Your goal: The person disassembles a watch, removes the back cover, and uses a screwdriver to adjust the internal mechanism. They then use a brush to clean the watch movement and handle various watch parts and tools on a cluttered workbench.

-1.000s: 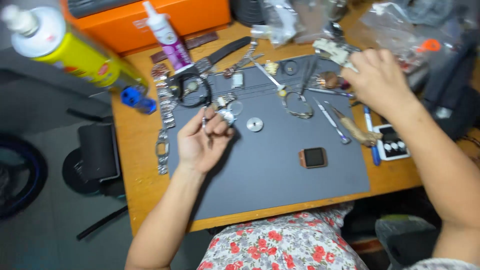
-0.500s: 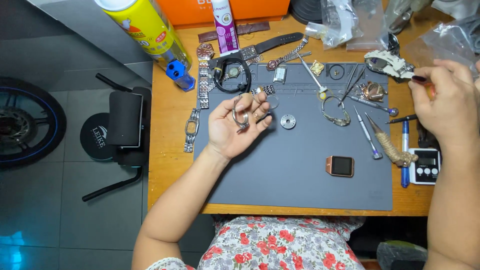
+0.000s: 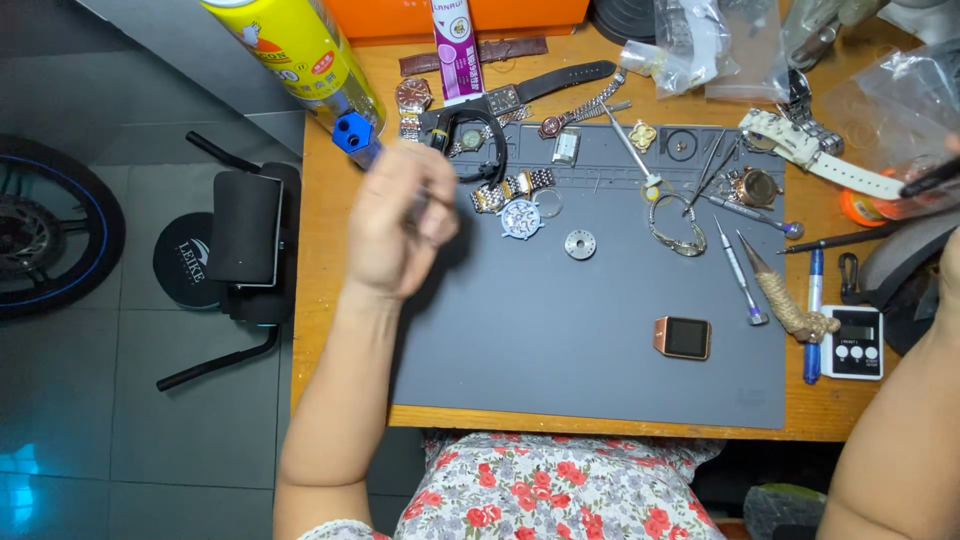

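Note:
My left hand (image 3: pixel 400 222) hovers blurred over the left edge of the grey work mat (image 3: pixel 600 350), back up and fingers curled; whether it holds anything is unclear. Just right of it on the mat lie a silver watch case (image 3: pixel 521 218), a thin ring (image 3: pixel 548 203) and a small metal disc (image 3: pixel 579 243). A square rose-gold watch (image 3: pixel 683 337) rests lower right on the mat. My right hand (image 3: pixel 950 265) is mostly cut off at the right edge, beside a thin black tool (image 3: pixel 930 180); its forearm crosses the lower right corner.
Along the back of the wooden desk (image 3: pixel 340 300) stand a yellow spray can (image 3: pixel 300 50), a glue tube (image 3: pixel 455 45), an orange box (image 3: pixel 480 15), several watches, straps and plastic bags (image 3: pixel 700 40). Screwdrivers (image 3: pixel 738 270), a blue pen (image 3: pixel 812 315) and a white timer (image 3: pixel 852 343) lie at right. A wheel (image 3: pixel 50 230) sits on the floor.
My left hand has turned over and swung left, off the mat's middle to its left edge. My right hand has drawn further right, nearly out of view.

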